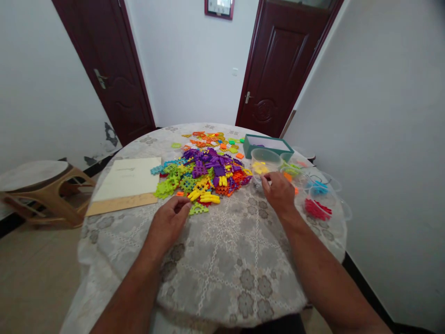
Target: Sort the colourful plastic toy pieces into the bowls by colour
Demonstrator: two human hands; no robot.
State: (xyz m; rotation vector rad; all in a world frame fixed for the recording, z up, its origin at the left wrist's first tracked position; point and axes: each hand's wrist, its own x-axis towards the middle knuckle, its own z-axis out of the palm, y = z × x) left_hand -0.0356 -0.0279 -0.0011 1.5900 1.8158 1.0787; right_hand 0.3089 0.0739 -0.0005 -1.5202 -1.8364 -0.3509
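Note:
My left hand [170, 215] rests at the near left edge of a heap of plastic building pieces [200, 169]. Its fingers are curled with the thumb close to them; whatever may be in them is hidden. Yellow pieces [209, 198] and a lime green lattice piece [199, 208] lie just beside its fingertips. On the right, my right hand [279, 189] is closed at the near side of a clear plastic tub [267, 154]. I cannot make out anything between those fingers. Yellow pieces [260, 167] lie inside this tub.
More clear tubs stand on the right, holding green pieces [292, 170], blue pieces [318, 187] and red pieces [317, 209]. Behind them is a green box [269, 147]. A cream folder [128, 178] lies left on the cloth-covered round table [222, 260]. A stool [45, 190] stands beside it.

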